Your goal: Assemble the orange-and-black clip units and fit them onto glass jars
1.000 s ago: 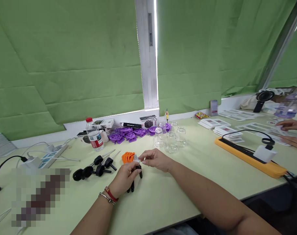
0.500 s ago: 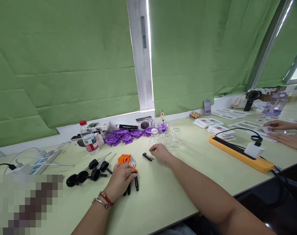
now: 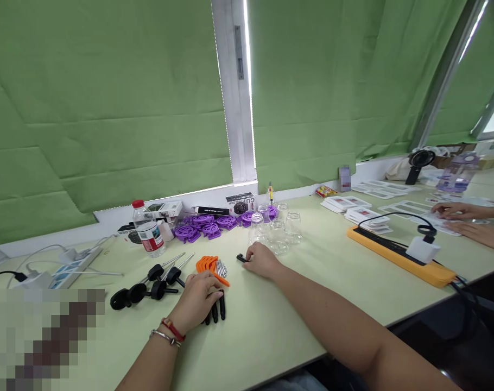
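My left hand (image 3: 200,298) is closed at the top of a short black tube (image 3: 222,306), with more black tubes (image 3: 214,313) lined up beside it, partly under the palm. Just beyond its fingers lie several orange hook-shaped pieces (image 3: 206,264) and a bunch of silver metal rods (image 3: 221,268). My right hand (image 3: 262,262) has its fingertips pressed together over small black parts (image 3: 241,258). Only the left end of these parts shows, so what the fingers grip is hidden. Upside-down clear glass jars (image 3: 278,233) stand right behind this hand.
Black round-headed tools with metal shafts (image 3: 157,290) lie at left, near a water bottle (image 3: 152,233). Purple plastic pieces (image 3: 210,225) are heaped along the wall. To the right are an orange power strip (image 3: 393,255), card stacks (image 3: 365,217) and another person's hands (image 3: 470,228).
My right hand has moved slightly left and down, covering most of the small black parts and springs. My left hand has shifted the black tube slightly left, closer to the others.
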`<state>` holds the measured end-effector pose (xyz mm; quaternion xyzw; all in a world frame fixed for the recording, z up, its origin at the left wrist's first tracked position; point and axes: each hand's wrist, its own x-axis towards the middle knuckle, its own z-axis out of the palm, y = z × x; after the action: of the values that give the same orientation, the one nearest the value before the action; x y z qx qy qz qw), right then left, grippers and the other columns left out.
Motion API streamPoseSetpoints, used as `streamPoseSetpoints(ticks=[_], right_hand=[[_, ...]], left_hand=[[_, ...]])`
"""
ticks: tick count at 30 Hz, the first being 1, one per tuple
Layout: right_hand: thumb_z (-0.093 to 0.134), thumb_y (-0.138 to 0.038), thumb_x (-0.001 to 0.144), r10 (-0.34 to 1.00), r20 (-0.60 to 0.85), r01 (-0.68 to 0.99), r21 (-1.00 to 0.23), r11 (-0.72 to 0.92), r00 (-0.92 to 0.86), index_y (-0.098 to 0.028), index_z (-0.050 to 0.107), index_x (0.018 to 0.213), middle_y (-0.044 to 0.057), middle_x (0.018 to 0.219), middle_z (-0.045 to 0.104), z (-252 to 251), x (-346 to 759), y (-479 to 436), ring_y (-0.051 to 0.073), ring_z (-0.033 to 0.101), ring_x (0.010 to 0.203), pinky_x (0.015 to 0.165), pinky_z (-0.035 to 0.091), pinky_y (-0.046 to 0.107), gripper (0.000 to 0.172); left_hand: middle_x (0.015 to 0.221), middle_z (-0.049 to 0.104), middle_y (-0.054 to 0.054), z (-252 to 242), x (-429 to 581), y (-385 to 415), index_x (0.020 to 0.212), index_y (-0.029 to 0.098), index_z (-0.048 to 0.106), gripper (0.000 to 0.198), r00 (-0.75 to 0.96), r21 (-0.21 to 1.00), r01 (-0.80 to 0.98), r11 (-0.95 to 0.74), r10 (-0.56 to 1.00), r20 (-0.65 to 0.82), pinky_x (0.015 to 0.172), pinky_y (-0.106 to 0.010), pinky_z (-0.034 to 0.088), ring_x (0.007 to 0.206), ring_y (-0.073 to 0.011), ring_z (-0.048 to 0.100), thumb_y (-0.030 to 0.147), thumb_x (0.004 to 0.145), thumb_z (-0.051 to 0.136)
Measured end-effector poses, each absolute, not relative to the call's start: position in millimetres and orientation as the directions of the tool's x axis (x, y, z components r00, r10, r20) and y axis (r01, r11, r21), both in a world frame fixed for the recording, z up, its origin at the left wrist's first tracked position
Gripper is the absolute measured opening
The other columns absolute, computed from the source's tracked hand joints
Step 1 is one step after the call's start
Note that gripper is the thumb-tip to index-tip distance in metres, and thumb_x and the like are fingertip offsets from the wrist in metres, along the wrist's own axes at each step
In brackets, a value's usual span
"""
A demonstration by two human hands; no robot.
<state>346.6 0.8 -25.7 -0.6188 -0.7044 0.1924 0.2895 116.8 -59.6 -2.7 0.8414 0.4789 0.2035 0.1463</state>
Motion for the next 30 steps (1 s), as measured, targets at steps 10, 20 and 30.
streamPoseSetpoints(ticks=[10, 20, 30], right_hand=[[0.068, -0.019, 0.062, 0.984, 0.178, 0.760, -0.638, 0.123, -0.009, -0.015, 0.061, 0.076, 0.007, 0.081, 0.062, -29, 342, 0, 0.014, 0.053, 0.065, 0.054, 0.033, 0.024, 0.016], [0.072, -0.036, 0.066, 0.839, 0.179, 0.177, -0.935, 0.307, -0.514, -0.016, 0.066, 0.073, 0.001, 0.086, 0.056, -18, 344, -11, 0.009, 0.047, 0.066, 0.060, 0.039, 0.022, 0.022], [0.056, -0.029, 0.081, 0.929, 0.329, 0.465, -0.805, 0.368, -0.166, -0.015, 0.069, 0.084, 0.006, 0.089, 0.062, -20, 346, 4, 0.015, 0.054, 0.077, 0.076, 0.044, 0.029, 0.019]], left_hand=[[0.094, 0.061, -0.004, -3, 118, -59, 0.087, 0.026, 0.065, 0.016, 0.431, 0.453, 0.733, -0.507, 0.862, 0.268, 0.092, -0.045, 0.033, 0.094, -0.0243, 0.053, 0.036, 0.082, 0.053], [0.110, 0.059, -0.008, -7, 124, -59, 0.134, 0.022, 0.036, 0.050, 0.299, 0.689, 0.580, -0.435, 0.900, 0.316, 0.091, -0.040, 0.041, 0.098, -0.0207, 0.055, 0.037, 0.087, 0.046], [0.088, 0.067, -0.005, 0, 132, -73, 0.096, 0.022, 0.065, 0.028, 0.409, 0.601, 0.592, -0.537, 0.843, 0.350, 0.081, -0.036, 0.045, 0.089, -0.0211, 0.056, 0.041, 0.086, 0.048]])
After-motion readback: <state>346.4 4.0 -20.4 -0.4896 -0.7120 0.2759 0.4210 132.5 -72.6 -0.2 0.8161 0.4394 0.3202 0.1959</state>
